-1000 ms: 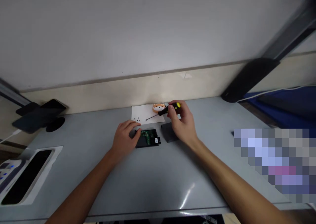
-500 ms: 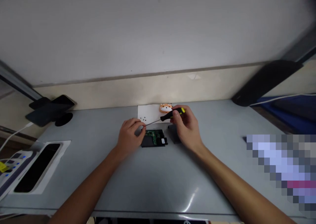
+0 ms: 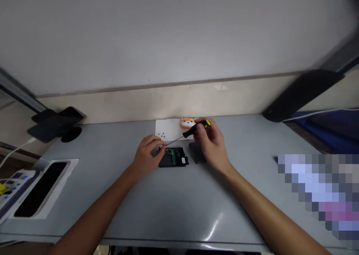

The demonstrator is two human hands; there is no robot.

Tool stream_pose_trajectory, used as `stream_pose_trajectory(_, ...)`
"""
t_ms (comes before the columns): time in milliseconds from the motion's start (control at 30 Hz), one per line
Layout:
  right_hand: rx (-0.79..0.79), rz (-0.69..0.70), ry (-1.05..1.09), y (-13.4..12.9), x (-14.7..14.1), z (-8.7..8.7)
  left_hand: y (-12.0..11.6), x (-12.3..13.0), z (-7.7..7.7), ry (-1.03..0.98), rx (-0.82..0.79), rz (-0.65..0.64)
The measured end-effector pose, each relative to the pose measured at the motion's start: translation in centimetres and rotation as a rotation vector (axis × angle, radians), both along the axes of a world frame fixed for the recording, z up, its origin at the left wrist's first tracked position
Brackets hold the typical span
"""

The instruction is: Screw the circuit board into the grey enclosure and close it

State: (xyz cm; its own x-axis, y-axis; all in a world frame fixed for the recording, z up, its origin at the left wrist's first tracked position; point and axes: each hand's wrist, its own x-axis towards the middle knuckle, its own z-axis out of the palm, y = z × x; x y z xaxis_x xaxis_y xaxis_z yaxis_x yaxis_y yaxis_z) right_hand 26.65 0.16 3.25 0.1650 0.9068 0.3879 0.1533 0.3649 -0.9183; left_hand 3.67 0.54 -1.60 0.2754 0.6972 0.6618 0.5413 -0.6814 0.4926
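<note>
My right hand [image 3: 213,146] grips a black-and-yellow screwdriver [image 3: 192,130], its shaft slanting down to the left. The tip meets the pinched thumb and fingers of my left hand [image 3: 146,155]; anything tiny between them is too small to make out. Just below that pinch, an open black casing with a green circuit board [image 3: 174,157] lies on the table, its left part behind my left fingers. A dark flat cover [image 3: 196,154] lies to its right, partly hidden by my right hand. Several small dark screws [image 3: 161,135] lie on white paper [image 3: 171,126] behind the board.
An orange-and-white animal-faced case [image 3: 187,123] sits on the paper near the wall. On the left are a phone on a stand [image 3: 56,124], a black phone-like slab [image 3: 40,189] and a power strip [image 3: 17,191]. A dark upright object [image 3: 300,94] stands at the back right.
The screwdriver tip and my left fingers have dropped slightly toward the board's upper edge. The whole view has shifted a little; both hands keep their grips.
</note>
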Motion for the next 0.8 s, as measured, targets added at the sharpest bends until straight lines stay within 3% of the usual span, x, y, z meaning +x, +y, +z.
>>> stream_pose_trajectory(100,0.014,0.015,-0.013,0.1,-0.2,0.0,-0.1,0.0,0.1,-0.074,-0.071,-0.053)
stream_pose_trajectory(267,0.013,0.012,-0.037,0.1,-0.2,-0.7,-0.3,-0.1,0.6,-0.017,-0.09,-0.054)
stream_pose_trajectory(467,-0.023,0.028,-0.116,0.3,-0.2,-2.3,-0.1,-0.6,1.0,-0.065,-0.03,0.065)
stream_pose_trajectory(800,-0.035,0.044,-0.173,0.2,-0.4,-2.3,0.1,-0.9,0.4,0.189,-0.201,0.073)
